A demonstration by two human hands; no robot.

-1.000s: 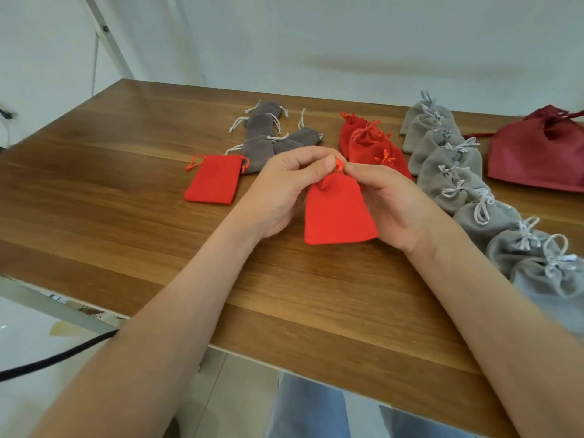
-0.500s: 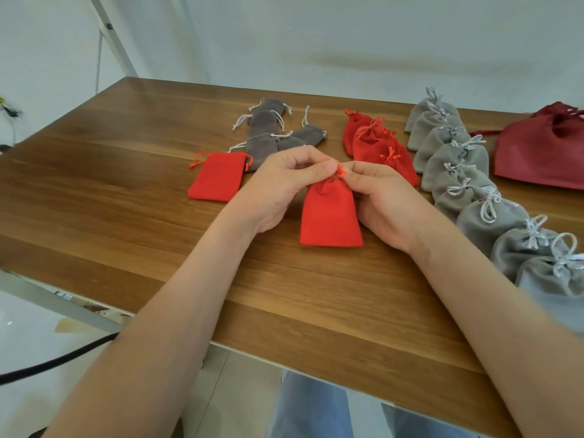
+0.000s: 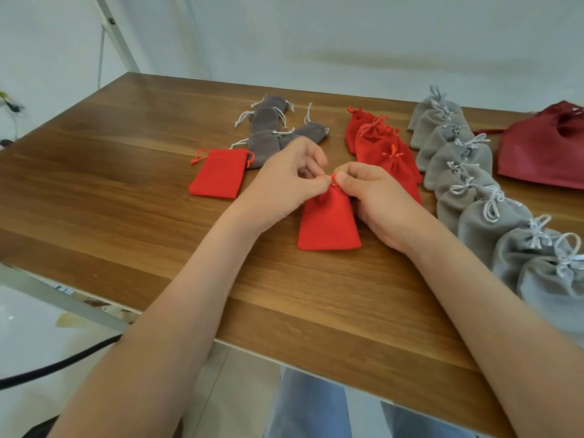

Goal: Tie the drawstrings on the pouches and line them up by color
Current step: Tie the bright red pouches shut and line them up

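Observation:
A red pouch lies on the wooden table between my hands, its neck gathered. My left hand and my right hand each pinch its red drawstring at the top. Another red pouch lies flat and untied to the left. A short row of tied red pouches sits behind my right hand. Tied light grey pouches run in a long line down the right. Untied dark grey pouches are piled at the back.
A larger dark red bag lies at the far right edge. The table's near edge runs diagonally below my forearms. A black cable and a metal frame leg sit below on the left.
The pouch's neck has drawn tighter and narrower. My fingertips have shifted from the pouch top onto the drawstring, and the left hand's fingers have spread a little.

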